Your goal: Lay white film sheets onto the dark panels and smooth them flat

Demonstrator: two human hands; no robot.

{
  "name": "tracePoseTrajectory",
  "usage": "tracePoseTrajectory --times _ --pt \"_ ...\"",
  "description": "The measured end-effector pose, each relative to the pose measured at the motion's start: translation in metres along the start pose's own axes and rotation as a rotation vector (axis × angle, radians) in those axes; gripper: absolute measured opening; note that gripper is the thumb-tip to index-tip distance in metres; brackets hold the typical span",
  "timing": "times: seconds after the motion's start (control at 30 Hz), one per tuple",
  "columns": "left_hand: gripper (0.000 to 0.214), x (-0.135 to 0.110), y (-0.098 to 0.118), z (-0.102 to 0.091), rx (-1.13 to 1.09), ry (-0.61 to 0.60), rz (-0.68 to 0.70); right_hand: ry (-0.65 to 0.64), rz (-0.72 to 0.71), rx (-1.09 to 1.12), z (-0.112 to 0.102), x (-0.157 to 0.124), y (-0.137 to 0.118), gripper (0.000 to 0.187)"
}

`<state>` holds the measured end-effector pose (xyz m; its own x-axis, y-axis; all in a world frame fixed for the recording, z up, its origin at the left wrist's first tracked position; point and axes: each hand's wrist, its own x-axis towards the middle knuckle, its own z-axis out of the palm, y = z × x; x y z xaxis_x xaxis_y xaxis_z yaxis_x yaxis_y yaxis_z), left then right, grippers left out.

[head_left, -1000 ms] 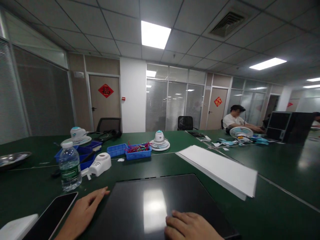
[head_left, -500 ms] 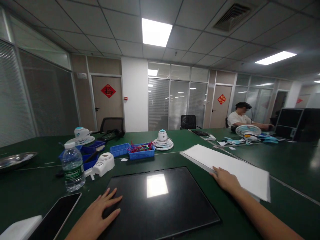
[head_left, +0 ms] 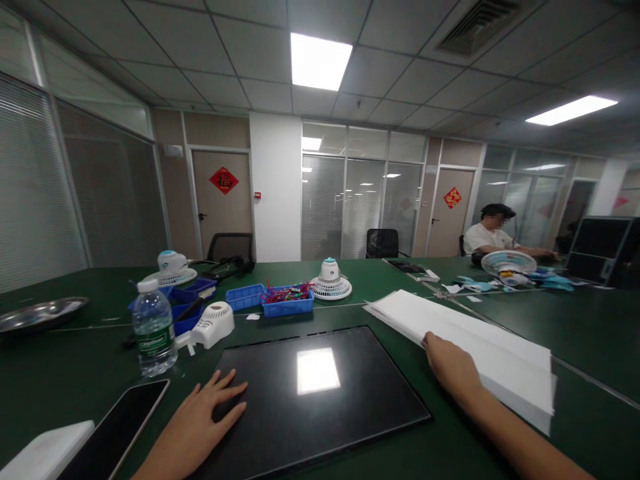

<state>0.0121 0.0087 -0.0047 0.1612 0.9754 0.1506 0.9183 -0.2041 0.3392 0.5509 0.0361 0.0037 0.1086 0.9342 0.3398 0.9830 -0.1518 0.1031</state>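
Paper stack, thick and white, now lifts under the right hand, which grips its edge; the left hand stays flat and open, holding nothing, on the glossy black panel.

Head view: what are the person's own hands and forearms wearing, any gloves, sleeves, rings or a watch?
Both are bare. The left hand shows no glove or ring, and its wrist no watch. The right hand is also ungloved, and the forearm behind it carries no sleeve or watch up to the picture's edge.

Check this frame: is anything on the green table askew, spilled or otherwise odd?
Nothing is spilled. The white paper stack lies slanted across the table seam, its sheets fanned unevenly under the right hand. A white fan housing lies loose on its side by the clear water bottle. The left hand rests flat on the black glossy panel.
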Motion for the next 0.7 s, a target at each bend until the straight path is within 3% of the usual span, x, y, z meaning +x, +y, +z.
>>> tracePoseTrajectory --times 0.1,0.3,0.37,0.43,0.57,0.63,0.7 --pt "0.055 -0.002 -0.002 0.0 -0.062 0.027 -0.005 0.028 -0.116 0.03 -0.013 -0.012 -0.03 0.029" --pt "0.062 -0.005 -0.011 -0.001 -0.31 0.148 -0.018 -0.067 -0.75 0.29 -0.041 -0.053 -0.102 0.021" --pt "0.066 -0.005 -0.014 0.0 -0.353 0.153 -0.01 -0.128 -0.856 0.431 -0.053 -0.067 -0.119 0.022" --pt "0.071 -0.005 -0.017 0.002 -0.378 0.131 -0.003 -0.211 -0.876 0.599 -0.066 -0.078 -0.129 0.027" --pt "0.085 -0.002 -0.027 0.006 -0.543 0.114 -0.061 -0.354 -0.785 0.832 -0.078 -0.088 -0.129 0.047" --pt "0.09 0.0 -0.032 0.008 -0.695 0.16 -0.081 -0.37 -0.777 0.867 -0.074 -0.087 -0.124 0.05" --pt "0.087 0.002 -0.035 0.008 -0.856 0.191 -0.112 -0.308 -0.789 0.859 -0.064 -0.08 -0.117 0.047"
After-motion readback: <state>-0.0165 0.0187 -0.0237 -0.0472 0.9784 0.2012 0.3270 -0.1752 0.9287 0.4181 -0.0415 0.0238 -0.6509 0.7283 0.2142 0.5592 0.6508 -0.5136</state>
